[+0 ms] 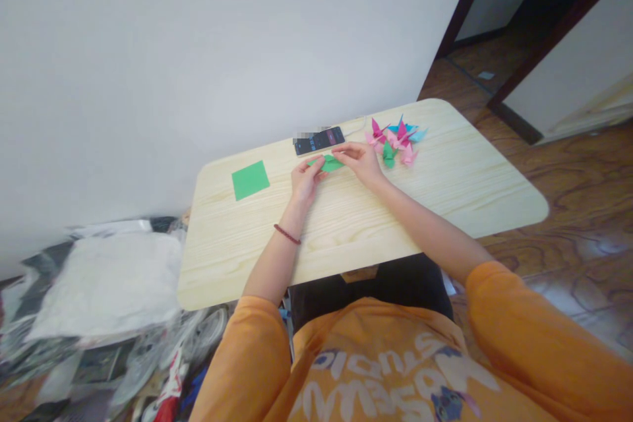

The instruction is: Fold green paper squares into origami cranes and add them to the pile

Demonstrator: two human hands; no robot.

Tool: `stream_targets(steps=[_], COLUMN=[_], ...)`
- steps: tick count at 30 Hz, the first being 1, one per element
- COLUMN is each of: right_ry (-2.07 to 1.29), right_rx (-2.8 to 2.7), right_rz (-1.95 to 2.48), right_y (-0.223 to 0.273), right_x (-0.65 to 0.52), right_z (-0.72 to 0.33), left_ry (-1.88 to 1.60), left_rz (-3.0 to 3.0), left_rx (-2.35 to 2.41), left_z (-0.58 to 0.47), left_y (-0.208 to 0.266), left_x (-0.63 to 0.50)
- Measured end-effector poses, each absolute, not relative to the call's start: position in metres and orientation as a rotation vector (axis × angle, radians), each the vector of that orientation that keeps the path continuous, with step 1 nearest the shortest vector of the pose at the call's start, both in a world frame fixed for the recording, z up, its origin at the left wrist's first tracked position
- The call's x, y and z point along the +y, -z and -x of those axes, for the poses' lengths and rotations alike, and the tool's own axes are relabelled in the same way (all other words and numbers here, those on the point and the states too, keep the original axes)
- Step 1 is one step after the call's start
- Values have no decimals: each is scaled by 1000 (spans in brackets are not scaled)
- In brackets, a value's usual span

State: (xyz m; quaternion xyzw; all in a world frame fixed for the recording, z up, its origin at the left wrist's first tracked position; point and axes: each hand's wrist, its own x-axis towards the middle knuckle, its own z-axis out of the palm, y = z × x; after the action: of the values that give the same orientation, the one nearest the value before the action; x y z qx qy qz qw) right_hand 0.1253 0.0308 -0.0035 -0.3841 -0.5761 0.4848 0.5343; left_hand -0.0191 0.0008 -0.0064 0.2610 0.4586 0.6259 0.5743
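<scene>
Between my two hands is a partly folded piece of green origami paper (pixel 332 163), just above or on the table. My left hand (pixel 306 179) pinches its left end between thumb and fingers. At its upper right edge, my right hand (pixel 363 162) grips the paper with thumb and fingertips. The exact folds are too small to make out. A flat square sheet of green paper (pixel 250 180) lies to the left of my left hand. Several folded paper cranes (pixel 389 154) in pink, magenta, blue and green sit in a cluster right of my right hand.
A phone (pixel 319 141) with its screen lit lies behind my hands, a white cable (pixel 357 126) at its right end. The light wooden table (pixel 237 257) has rounded corners and stands by the wall. Bags and a white bundle (pixel 116 283) fill the floor at left.
</scene>
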Motion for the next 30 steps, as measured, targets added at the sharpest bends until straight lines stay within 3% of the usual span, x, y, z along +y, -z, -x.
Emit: stream_targets(steps=[5, 16, 30], right_ry=[-1481, -1635, -1443], right_rx=[-1184, -1209, -1234], right_rz=[1041, 965, 1103], right_y=[2, 1, -1], right_x=[31, 31, 39], right_z=[-126, -128, -131], left_ry=[-1475, -1450, -1510], left_rz=[-693, -669, -801], left_rx=[1115, 1145, 1202], left_z=[18, 18, 21], left_y=[8, 6, 5], left_x=[-1, -1, -1])
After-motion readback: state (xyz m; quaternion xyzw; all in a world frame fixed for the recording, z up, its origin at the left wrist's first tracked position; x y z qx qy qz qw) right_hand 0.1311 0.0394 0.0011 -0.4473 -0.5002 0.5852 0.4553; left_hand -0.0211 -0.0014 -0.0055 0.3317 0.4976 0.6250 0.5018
